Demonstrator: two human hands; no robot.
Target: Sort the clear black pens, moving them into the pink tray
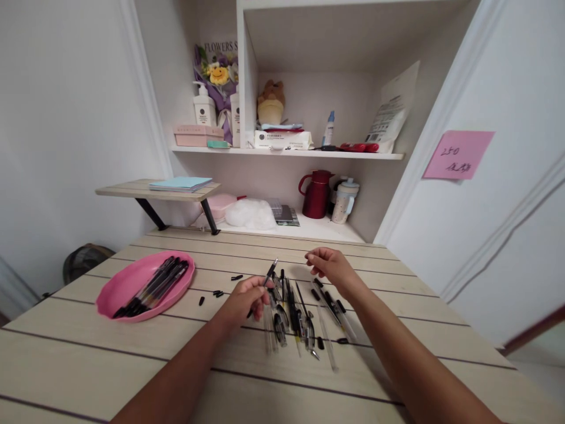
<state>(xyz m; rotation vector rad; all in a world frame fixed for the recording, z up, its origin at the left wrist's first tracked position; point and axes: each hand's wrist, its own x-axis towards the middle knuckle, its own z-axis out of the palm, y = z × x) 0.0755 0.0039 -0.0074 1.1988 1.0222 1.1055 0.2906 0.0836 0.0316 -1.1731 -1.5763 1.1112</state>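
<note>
My left hand (252,295) is closed on a black pen (271,270), its metal tip tilted up and away from me. To the right and a little farther off, my right hand (327,266) hovers with thumb and fingertips pinched together; what they hold, if anything, is too small to make out. Between and below the hands lies a loose pile of pen parts (292,309): dark refills, clear barrels (329,341), black caps (320,343) and a metal tip (315,354). Several small black clips or caps (218,293) lie left of my left hand.
A pink scalloped tray (185,283) with several black pens (161,282) stands on the left of the slatted table (176,365). A small raised shelf (128,188) bears blue paper (180,184). Behind are a red jug (316,194) and a cup (345,201).
</note>
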